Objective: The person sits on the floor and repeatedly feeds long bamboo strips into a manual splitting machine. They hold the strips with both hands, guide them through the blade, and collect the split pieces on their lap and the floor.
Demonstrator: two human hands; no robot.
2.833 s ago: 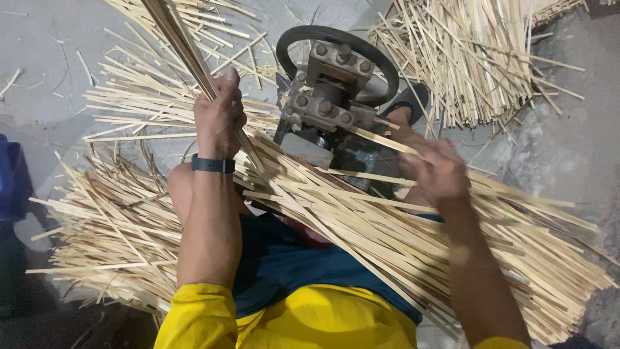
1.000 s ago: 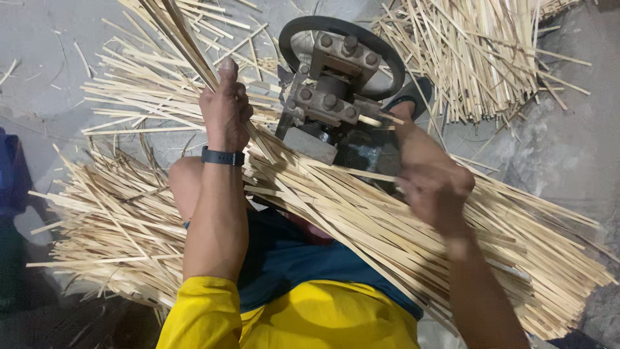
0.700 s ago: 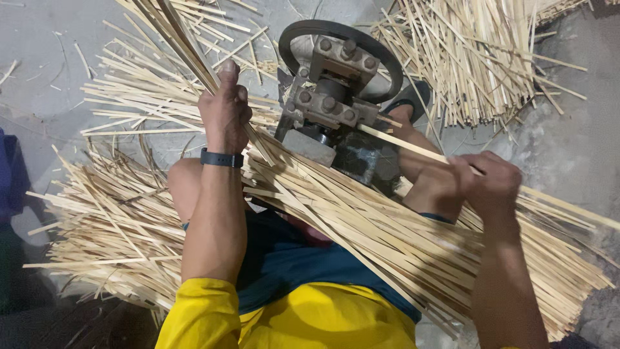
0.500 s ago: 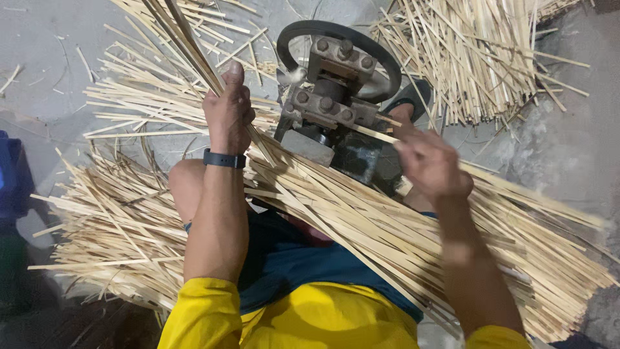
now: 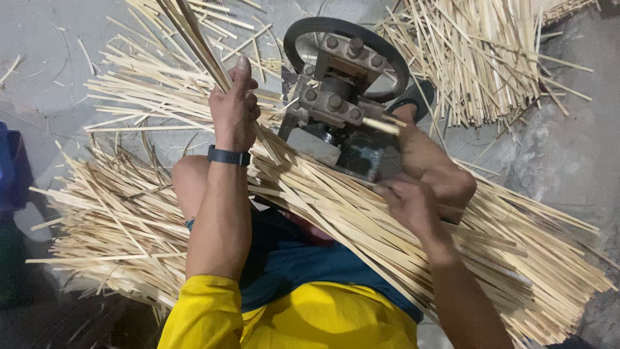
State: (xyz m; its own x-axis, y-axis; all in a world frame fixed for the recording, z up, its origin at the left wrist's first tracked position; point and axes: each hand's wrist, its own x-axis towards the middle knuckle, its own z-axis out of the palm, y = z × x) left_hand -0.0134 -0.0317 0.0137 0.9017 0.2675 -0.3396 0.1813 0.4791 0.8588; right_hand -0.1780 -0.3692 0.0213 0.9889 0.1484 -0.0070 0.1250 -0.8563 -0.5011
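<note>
The left hand (image 5: 234,106) has its fingers wrapped tight round a bundle of thin bamboo strips (image 5: 187,32), just left of the grey metal machine (image 5: 329,106) with its dark round wheel. The right hand (image 5: 407,203), fingers loosely curled, rests on the long pile of pale flat splints (image 5: 516,245) lying across the lap below the machine; whether it pinches one I cannot tell.

machine (image 5: 336,106) ahead, centre. strips (image 5: 361,213) lie across lap below it. pile (image 5: 110,226) left, pile (image 5: 478,58) far right. left hand (image 5: 234,110) left of machine, right hand (image 5: 407,203) on strips.
</note>
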